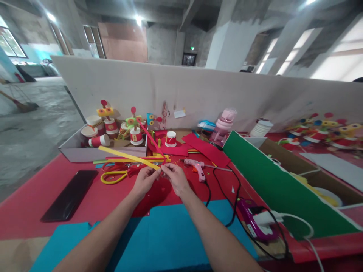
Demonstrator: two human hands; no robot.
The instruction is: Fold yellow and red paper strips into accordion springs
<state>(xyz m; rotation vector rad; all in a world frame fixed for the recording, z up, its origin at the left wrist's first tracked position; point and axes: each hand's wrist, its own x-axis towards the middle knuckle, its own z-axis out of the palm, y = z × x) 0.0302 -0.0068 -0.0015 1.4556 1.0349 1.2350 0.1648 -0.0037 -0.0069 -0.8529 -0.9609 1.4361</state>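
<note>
Fingers pinched on both sides: our left hand (pixel 146 181) grips the yellow strip (pixel 124 155), our right hand (pixel 177 179) the red strip (pixel 153 139), ends meeting above the tabletop (pixel 31 196), left of the glue gun (pixel 200 170). We should square the ends and press flat without twisting, right knuckles clear of the nearby nozzle.

Small round ceiling lights (pixel 138 19) glare with soft halos above the long white partition board (pixel 181 90); washed-out daylight shows in tall pale windows (pixel 301 40) beyond its right part. Below it, the red-covered table (pixel 34 196) is moderately lit, a dark shadow crossing the matte blue sheet (pixel 172 234). Wide-angle distortion stretches the edges, and fine detail looks slightly soft.
</note>
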